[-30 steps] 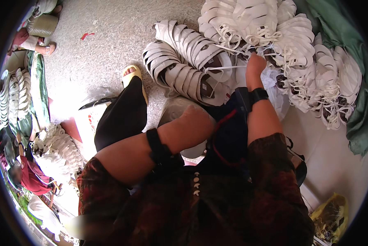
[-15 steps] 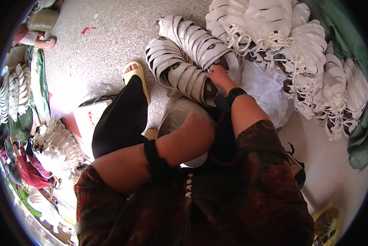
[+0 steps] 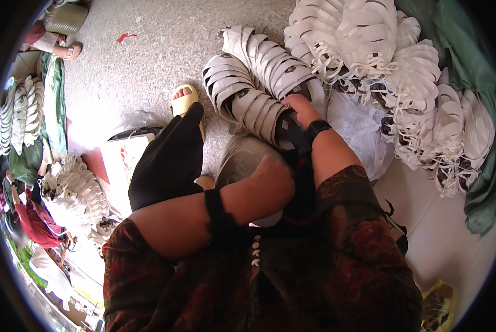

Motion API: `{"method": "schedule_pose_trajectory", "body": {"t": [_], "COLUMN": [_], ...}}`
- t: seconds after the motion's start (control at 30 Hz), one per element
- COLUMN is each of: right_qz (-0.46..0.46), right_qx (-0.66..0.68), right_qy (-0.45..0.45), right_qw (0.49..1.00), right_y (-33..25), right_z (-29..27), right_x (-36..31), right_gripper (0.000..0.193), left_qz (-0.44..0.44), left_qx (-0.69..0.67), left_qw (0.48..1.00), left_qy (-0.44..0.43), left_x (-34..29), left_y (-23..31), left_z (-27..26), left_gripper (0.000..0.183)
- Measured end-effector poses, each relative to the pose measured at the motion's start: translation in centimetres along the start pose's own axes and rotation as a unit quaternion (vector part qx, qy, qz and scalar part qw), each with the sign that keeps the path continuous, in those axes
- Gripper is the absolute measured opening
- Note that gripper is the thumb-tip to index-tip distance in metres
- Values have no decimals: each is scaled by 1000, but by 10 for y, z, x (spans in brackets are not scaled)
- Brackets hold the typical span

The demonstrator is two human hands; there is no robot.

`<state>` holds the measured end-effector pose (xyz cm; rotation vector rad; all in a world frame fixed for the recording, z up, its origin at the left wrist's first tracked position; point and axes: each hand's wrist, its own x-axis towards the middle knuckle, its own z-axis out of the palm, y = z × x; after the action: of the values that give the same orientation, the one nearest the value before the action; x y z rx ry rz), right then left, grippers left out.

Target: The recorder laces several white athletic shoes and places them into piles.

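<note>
Two long rows of nested grey-white shoe uppers (image 3: 253,108) lie side by side on the floor ahead of me. At their near right end, my right hand (image 3: 302,109) has its fingers curled on the end shoe upper (image 3: 287,128), which shows a dark lining. The fingertips are partly hidden. Across my lap, my left hand (image 3: 271,180) is closed in a fist, its back toward me. Whatever its fingers may hold is hidden. Just beyond that fist is a rounded grey object (image 3: 242,157), partly covered by my forearm.
A heap of white laced shoe uppers (image 3: 369,44) rises at the far right beside green cloth (image 3: 469,61). White plastic (image 3: 358,124) lies near my right wrist. A leg in black trousers (image 3: 165,160) with a yellow slipper (image 3: 184,99) stands left. More uppers (image 3: 76,191) lie far left.
The whole view has shifted slightly, moving the scene right and down. My right hand stays at the end of the rows, and my left fist stays over my lap with little movement.
</note>
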<state>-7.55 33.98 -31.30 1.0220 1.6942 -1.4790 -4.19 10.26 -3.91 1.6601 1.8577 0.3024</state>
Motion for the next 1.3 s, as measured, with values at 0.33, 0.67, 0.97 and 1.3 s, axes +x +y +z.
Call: {"method": "schedule_pose_trajectory", "body": {"t": [0.33,0.67,0.97,1.3], "right_qz": [-47,-69,-83,-196], "right_qx": [157,287,267,366], "right_qy": [-145,-18,-155,-203], "right_qw": [976,955,947,887], "right_y": [-55,-74,-64,-83], "right_z": [4,15,13,4], "right_x": [-73,-115,-102,-131], "right_gripper": [13,12,17,25], "left_qz": [-7,-12,-6,13], "left_qx": [68,29,19,47], "left_qw": [997,999,1000,998], "left_qy": [30,9,16,44], "left_x": [-9,-6,-6,-3], "left_y": [0,-5,-5,-6], "left_z": [2,13,13,17], "left_gripper": [8,12,12,11]}}
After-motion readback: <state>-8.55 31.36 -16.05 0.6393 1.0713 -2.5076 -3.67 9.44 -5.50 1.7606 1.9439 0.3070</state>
